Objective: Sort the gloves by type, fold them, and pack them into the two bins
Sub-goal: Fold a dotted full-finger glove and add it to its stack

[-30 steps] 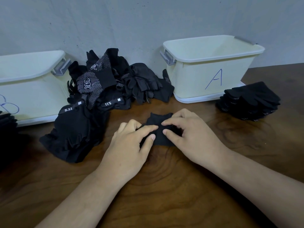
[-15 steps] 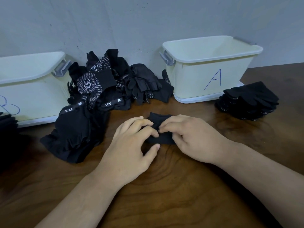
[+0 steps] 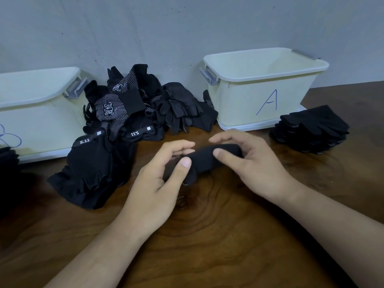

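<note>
A folded black glove (image 3: 204, 161) is held just above the table's middle. My left hand (image 3: 158, 183) pinches its left end between thumb and fingers, and my right hand (image 3: 247, 163) grips its right end, thumb in front. A loose heap of black gloves (image 3: 128, 109), some dotted, some marked 5.11, lies against the wall between the bins. The cream bin marked A (image 3: 261, 88) stands at the back right; a second cream bin (image 3: 35, 109) with blue writing stands at the left. A neat stack of folded dotted gloves (image 3: 311, 129) sits right of bin A.
More black 5.11 gloves (image 3: 91, 173) are piled in front of the left bin. Another dark stack (image 3: 7, 163) shows at the far left edge. The wooden table (image 3: 207, 235) stretches toward me, with a grey wall behind the bins.
Both hands lifted the glove off the table; earlier they pressed it flat, now they hold its folded ends raised.
</note>
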